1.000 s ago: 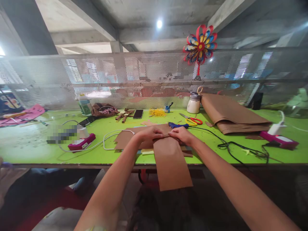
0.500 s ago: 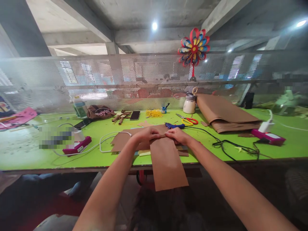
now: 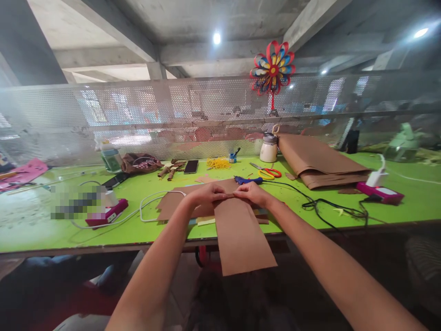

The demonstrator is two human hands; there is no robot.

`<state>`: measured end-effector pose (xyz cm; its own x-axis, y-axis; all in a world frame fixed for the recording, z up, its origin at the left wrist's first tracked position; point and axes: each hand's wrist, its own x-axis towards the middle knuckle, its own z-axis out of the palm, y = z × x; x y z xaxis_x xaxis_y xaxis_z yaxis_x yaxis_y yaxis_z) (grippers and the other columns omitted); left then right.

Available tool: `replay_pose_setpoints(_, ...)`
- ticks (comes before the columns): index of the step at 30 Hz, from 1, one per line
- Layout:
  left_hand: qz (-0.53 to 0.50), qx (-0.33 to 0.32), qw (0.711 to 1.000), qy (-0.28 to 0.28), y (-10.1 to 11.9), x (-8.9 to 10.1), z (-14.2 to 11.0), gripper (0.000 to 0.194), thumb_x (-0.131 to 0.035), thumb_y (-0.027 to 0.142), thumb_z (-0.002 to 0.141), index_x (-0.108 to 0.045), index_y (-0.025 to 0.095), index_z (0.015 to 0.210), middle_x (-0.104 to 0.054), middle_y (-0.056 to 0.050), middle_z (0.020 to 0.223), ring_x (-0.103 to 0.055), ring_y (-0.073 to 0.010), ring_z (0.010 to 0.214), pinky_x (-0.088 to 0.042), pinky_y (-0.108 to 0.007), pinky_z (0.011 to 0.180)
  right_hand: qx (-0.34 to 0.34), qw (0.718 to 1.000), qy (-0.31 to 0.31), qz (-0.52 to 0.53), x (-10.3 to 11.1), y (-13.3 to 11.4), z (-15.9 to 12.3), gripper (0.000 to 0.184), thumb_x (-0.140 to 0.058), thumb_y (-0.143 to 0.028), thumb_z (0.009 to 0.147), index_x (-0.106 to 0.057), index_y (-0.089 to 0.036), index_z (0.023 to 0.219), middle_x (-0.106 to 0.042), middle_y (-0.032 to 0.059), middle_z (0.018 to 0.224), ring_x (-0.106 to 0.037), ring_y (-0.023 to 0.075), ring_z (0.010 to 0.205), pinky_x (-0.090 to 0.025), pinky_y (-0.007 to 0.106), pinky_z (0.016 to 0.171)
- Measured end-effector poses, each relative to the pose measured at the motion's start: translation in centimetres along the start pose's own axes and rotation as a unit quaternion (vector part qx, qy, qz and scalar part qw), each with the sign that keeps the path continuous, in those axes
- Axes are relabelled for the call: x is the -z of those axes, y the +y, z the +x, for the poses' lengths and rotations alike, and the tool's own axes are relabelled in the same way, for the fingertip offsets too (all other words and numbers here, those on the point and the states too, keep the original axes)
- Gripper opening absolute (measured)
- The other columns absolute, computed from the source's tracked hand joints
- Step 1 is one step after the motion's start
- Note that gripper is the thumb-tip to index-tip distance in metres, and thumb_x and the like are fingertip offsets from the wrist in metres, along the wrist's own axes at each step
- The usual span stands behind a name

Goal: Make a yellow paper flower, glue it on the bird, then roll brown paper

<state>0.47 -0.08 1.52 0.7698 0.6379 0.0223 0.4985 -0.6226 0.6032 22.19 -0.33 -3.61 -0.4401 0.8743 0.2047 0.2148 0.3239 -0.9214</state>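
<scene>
A strip of brown paper hangs down over the table's front edge, its far end pinched between my two hands. My left hand grips that end from the left, fingertips pressed on a narrow fold or roll. From the right, my right hand pinches the same end, the fingers of both hands almost meeting. Under them lie flat brown sheets with a pale yellow strip among them. Just beyond my right hand rests a blue glue gun with a black cord.
Yellow-and-red scissors, a white jar and a stack of folded brown paper stand behind and to the right. A phone and yellow scraps lie farther back. Magenta power strips with cables flank the work area.
Both hands keep their pinch on the paper's far end. The hanging lower end has swung slightly to the right. The whole view has shifted a little.
</scene>
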Motion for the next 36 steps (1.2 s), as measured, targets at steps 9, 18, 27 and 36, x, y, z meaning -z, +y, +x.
replay_pose_setpoints(9,-0.009,0.022,0.999,0.028,-1.1,0.6,-0.3,0.040,-0.049,0.050,0.080,-0.054,0.014,0.063,-0.044,0.004,0.051,-0.036,-0.0070,0.049,-0.025,-0.021,0.048,-0.061,0.993,-0.004,0.101,0.2,-0.3,0.0,0.038,-0.068,-0.050,0.063,-0.056,-0.014,0.066,-0.038,-0.0094,0.041,-0.026,0.0025,0.031,-0.016,0.018,0.031)
replay_pose_setpoints(18,-0.111,0.020,0.993,0.026,-2.2,1.0,-0.7,0.035,-0.055,0.044,0.078,-0.054,0.013,0.064,-0.044,0.004,0.054,-0.039,-0.0075,0.051,-0.030,-0.022,0.052,-0.050,0.977,-0.036,0.205,0.2,0.3,0.1,0.033,-0.069,-0.043,0.067,-0.049,-0.017,0.063,-0.040,-0.0093,0.042,-0.034,0.0048,0.030,-0.027,0.018,0.031)
replay_pose_setpoints(27,-0.265,-0.023,0.961,0.080,-0.7,0.3,-1.0,0.032,-0.059,0.041,0.077,-0.054,0.012,0.065,-0.042,0.004,0.056,-0.038,-0.0066,0.052,-0.030,-0.021,0.052,0.013,0.946,-0.028,0.324,-0.3,-2.2,-0.6,0.038,-0.068,-0.031,0.069,-0.058,-0.020,0.104,-0.067,0.0037,0.085,-0.063,0.0164,0.073,-0.049,0.029,0.067)
replay_pose_setpoints(36,-0.457,0.003,0.889,-0.012,0.0,-1.9,-0.2,0.033,-0.075,0.035,0.062,-0.065,0.012,0.082,-0.061,-0.003,0.073,-0.053,-0.0115,0.067,-0.041,-0.025,0.067,0.123,0.981,-0.078,0.128,-0.7,-5.7,-2.4,0.023,-0.071,-0.028,0.065,-0.067,-0.015,0.084,-0.065,0.0048,0.085,-0.060,0.0175,0.079,-0.047,0.029,0.073)
